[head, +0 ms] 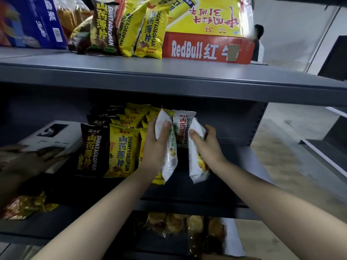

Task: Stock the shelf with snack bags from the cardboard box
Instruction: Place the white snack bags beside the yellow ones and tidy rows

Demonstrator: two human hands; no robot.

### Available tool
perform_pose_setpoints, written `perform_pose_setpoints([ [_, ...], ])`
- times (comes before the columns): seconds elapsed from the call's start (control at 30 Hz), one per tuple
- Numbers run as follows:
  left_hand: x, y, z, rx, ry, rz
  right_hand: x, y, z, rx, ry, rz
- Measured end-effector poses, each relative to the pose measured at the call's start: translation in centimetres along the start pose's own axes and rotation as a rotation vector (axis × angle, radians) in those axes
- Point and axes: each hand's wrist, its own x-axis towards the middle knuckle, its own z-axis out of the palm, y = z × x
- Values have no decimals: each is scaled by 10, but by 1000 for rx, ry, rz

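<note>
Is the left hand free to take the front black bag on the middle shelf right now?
Probably not: the left hand grips a white bag, though nothing blocks the black bag itself.

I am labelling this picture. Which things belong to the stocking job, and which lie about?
Job: left hand, left white snack bag, right hand, right white snack bag, yellow snack bags, black snack bags, shelf.
Lying about: RedBull carton, blue carton, wrapped pastries.

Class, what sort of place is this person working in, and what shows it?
Probably a shop or stockroom: grey metal shelving, rows of identical yellow snack bags, and a RedBull carton stored above.
</note>
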Motion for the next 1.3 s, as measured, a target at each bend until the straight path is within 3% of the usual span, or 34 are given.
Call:
perform_pose_setpoints([
  [0.43,40,-17,-59,-119,38,-22,73,20,56,-286,250,-3],
  [0.83,65,-24,-77,-146,11,-79,106,36,100,-383,476,81],
  [0.97,67,-20,-76,-148,31,-26,109,35,113,-401,550,108],
  [1.3,63,-19,-75,-147,15,-37,119,40,121,-563,499,107],
])
